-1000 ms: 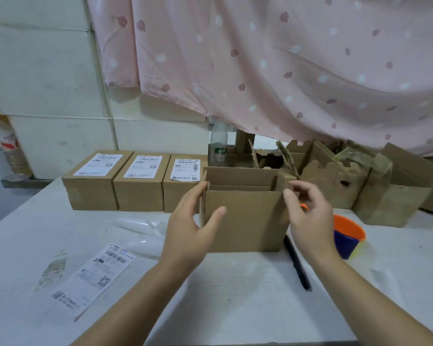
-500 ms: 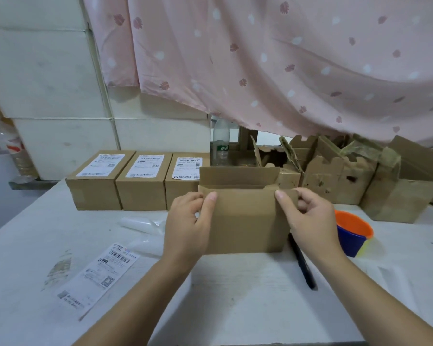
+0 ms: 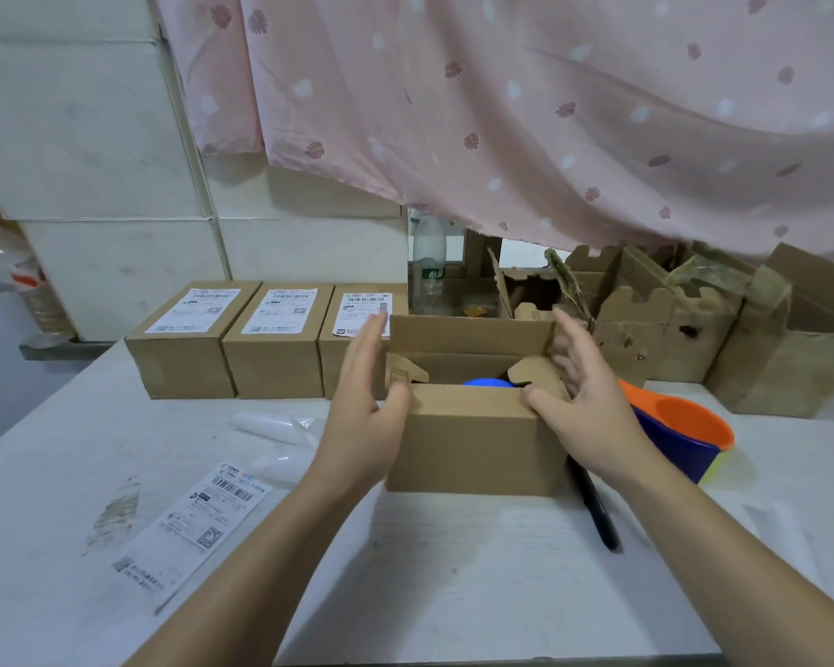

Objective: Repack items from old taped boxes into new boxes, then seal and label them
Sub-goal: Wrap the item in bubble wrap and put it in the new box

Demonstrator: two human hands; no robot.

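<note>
A new brown cardboard box point(image 3: 473, 440) stands open on the white table point(image 3: 453, 584) in front of me, its rear lid flap upright. Inside it a blue item point(image 3: 488, 382) shows. My left hand point(image 3: 364, 406) lies flat against the box's left end with straight fingers, its thumb at the front corner. My right hand point(image 3: 586, 402) is at the right end, fingers spread, pressing the small side flap inward. A loose shipping label point(image 3: 191, 522) lies on the table at the left.
Three sealed, labelled boxes point(image 3: 270, 344) stand in a row behind at the left. Torn old boxes point(image 3: 684, 329) crowd the back right. A stack of orange and blue cups point(image 3: 680, 430) lies right of the box, a black pen point(image 3: 595, 510) beside it. A plastic bottle point(image 3: 428, 267) stands behind.
Half a second ago both hands held the front flap folded over the box. Now the flap is down inside, the box top is open, and both hands have moved to the box's ends.
</note>
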